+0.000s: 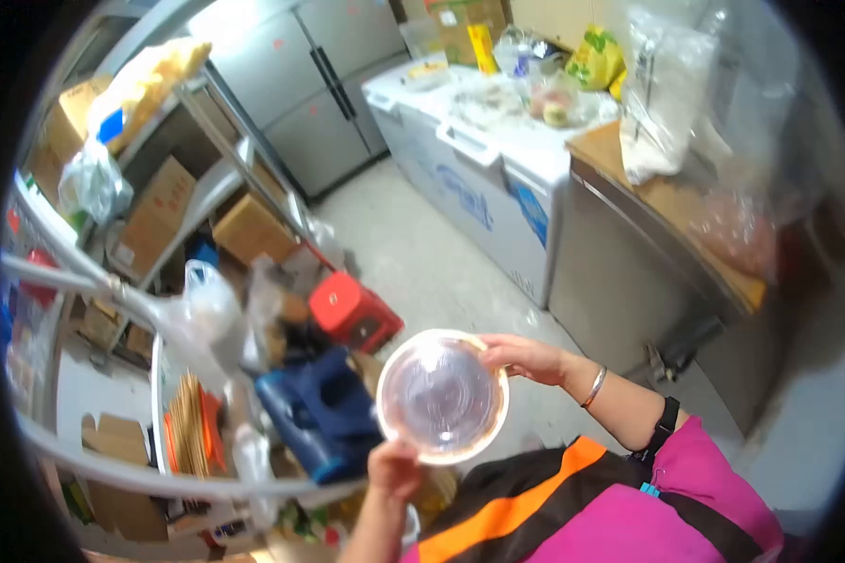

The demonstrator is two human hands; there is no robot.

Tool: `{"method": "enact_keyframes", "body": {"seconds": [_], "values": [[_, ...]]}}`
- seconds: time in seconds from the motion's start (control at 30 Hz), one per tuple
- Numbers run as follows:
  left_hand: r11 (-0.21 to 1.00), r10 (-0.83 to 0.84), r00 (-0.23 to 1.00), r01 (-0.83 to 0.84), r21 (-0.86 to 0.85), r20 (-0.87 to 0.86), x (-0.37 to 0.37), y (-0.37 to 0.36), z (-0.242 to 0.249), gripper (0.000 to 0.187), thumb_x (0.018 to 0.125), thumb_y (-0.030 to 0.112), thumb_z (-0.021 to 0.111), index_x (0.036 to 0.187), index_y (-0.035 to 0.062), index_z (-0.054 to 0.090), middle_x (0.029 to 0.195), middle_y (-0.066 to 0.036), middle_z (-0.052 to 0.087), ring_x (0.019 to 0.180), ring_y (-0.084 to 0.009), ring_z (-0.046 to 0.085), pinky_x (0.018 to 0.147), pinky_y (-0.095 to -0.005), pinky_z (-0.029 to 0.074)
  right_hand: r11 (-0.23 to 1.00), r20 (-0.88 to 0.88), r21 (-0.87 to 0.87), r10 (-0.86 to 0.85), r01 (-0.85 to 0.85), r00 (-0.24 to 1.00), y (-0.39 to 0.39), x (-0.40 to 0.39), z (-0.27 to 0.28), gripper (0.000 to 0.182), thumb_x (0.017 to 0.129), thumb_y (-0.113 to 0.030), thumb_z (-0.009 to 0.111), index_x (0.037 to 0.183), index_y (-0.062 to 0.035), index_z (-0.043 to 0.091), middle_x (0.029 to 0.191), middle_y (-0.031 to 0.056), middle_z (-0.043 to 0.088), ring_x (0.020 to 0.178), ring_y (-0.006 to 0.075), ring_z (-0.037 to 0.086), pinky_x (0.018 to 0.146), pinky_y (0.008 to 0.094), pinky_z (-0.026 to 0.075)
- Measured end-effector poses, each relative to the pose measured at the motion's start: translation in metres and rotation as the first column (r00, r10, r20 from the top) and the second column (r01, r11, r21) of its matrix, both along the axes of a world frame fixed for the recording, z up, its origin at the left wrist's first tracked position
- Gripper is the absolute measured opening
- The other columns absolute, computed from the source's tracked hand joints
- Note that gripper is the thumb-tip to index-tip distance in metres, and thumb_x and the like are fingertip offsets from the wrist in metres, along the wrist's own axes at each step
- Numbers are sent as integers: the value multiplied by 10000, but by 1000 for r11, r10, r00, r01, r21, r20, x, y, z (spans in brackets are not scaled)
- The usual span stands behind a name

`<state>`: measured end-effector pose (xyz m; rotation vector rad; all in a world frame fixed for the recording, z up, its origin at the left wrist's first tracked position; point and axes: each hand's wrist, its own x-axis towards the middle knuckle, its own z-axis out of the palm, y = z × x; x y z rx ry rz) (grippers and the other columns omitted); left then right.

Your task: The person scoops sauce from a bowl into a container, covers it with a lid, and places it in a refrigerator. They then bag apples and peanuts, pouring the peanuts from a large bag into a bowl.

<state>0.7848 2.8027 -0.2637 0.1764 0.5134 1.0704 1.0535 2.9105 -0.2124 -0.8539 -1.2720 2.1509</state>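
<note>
A round white takeaway bowl with a clear plastic lid (444,396) is held up in front of my body, seen from above. Its contents are hard to make out through the shiny lid. My left hand (396,469) grips the lower left of the rim. On the upper right side, my right hand (528,358) has its fingers closed on the rim, partly under it. A silver bracelet (594,386) circles my right wrist.
A red stool (352,310) stands on the floor beyond the bowl. Metal shelves with cardboard boxes (253,228) and bags line the left. A white chest freezer (469,192) carries bags, and a wooden-topped counter (620,169) adjoins it. Steel fridge doors (282,80) are at the back.
</note>
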Motion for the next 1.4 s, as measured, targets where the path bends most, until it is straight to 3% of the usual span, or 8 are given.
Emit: {"method": "enact_keyframes", "body": {"seconds": [0.1,0.27,0.43,0.53,0.63,0.8,1.23,1.4], "values": [[989,128,981,-137,-57,-145,10,43,20,672,523,53,514,1177,-23,381,1038,-158,530,820,-250,569,721,-325,491,978,-153,146,170,-148,973,89,-29,9,484,828,-200,520,1262,-39,378,1213,56,446,1082,109,422,897,236,347],[991,130,957,-135,-2,-259,-6,132,6,666,516,53,510,1168,-17,397,1079,-170,511,997,-299,506,884,-418,412,897,190,237,334,-373,923,217,-99,3,324,817,-248,568,1048,-21,579,950,42,600,842,94,551,718,221,451],[997,48,984,-56,-44,-172,-28,239,7,653,525,64,490,1169,-11,411,1106,-153,510,1027,-320,485,937,-466,349,967,195,4,248,-254,949,316,-137,4,235,760,-210,632,833,12,645,720,66,628,624,115,580,555,240,473],[995,100,970,-98,20,-223,-42,308,8,657,530,86,502,1174,-6,412,1121,-165,500,1054,-319,466,945,-476,337,950,275,286,47,-128,960,372,-141,15,294,768,-275,608,890,-8,622,850,93,624,790,160,579,682,302,472],[997,76,988,-78,-10,-135,-50,380,20,677,531,107,509,1191,8,398,1141,-161,483,1085,-317,441,940,-484,342,363,162,932,-434,7,886,403,-129,20,429,768,-375,558,1098,-100,546,1113,133,516,1130,276,413,912,415,347],[983,167,954,-181,-33,-249,-59,494,23,721,489,105,490,1198,21,389,1135,-144,483,1056,-316,456,932,-450,361,-99,216,960,-337,-263,916,454,-127,3,550,773,-371,548,1261,-175,387,1351,144,246,1249,380,185,969,567,165],[904,395,886,-422,-67,-242,-130,725,15,658,503,113,506,1152,26,438,1114,-146,499,1034,-317,481,892,-477,390,-41,-76,997,-434,64,898,799,-213,-2,511,779,-352,548,1229,-144,426,1274,125,377,1233,330,266,990,517,163],[872,442,851,-481,-85,-282,-184,824,2,642,507,108,480,1137,-9,431,1104,-174,493,1001,-336,495,856,-466,422,-90,153,937,-765,-339,625,969,-185,-54,272,649,-271,645,865,-107,626,1191,119,448,1216,343,284,944,567,203]]}}
